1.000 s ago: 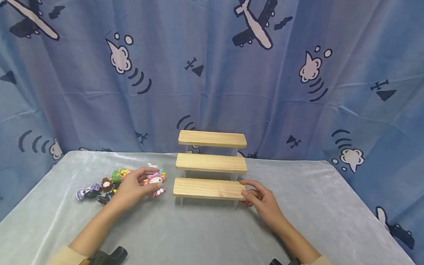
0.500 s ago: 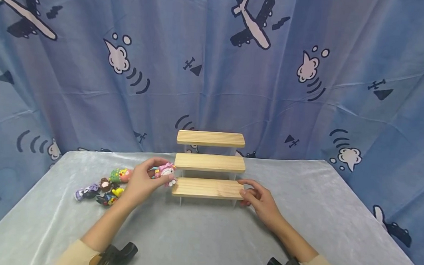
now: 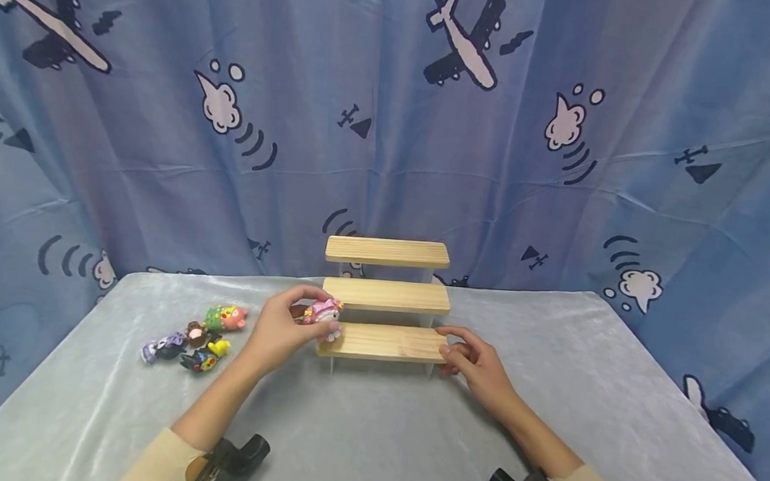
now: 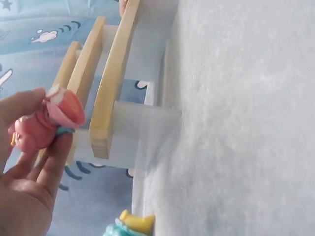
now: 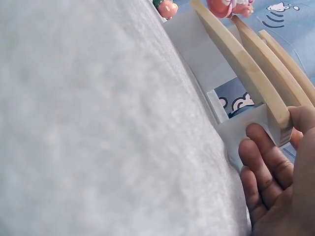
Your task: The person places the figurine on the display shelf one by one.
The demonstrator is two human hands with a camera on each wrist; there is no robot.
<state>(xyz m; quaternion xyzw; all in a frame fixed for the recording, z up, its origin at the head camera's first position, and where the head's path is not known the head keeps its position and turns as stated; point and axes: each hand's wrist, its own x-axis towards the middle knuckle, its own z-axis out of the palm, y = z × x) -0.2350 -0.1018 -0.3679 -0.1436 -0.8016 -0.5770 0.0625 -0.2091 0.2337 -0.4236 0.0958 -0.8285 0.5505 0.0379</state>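
A pink figurine [image 3: 322, 313] is pinched between the thumb and fingers of my left hand [image 3: 282, 331], just above the left end of the lowest step. In the left wrist view, the pink and white figurine [image 4: 37, 129] appears tilted and apart from the wood. The three-tier display stand [image 3: 380, 342] has pale wooden steps on clear supports. My right hand [image 3: 478, 369] grips the right end of its lowest step. Seen from the right wrist, the thumb lies over the board [image 5: 251, 73] and several fingers [image 5: 266, 162] curl beside the support.
Several small figurines lie in a group on the left of the grey cloth-covered table [image 3: 375, 436], among them a green and pink one [image 3: 225, 318]. The left wrist view shows a teal and yellow figurine [image 4: 135, 223]. A blue patterned curtain [image 3: 391, 124] hangs behind.
My left hand has carried the pink figurine rightward from beside the group to over the lowest step's left end. My right hand keeps its grip on the stand.
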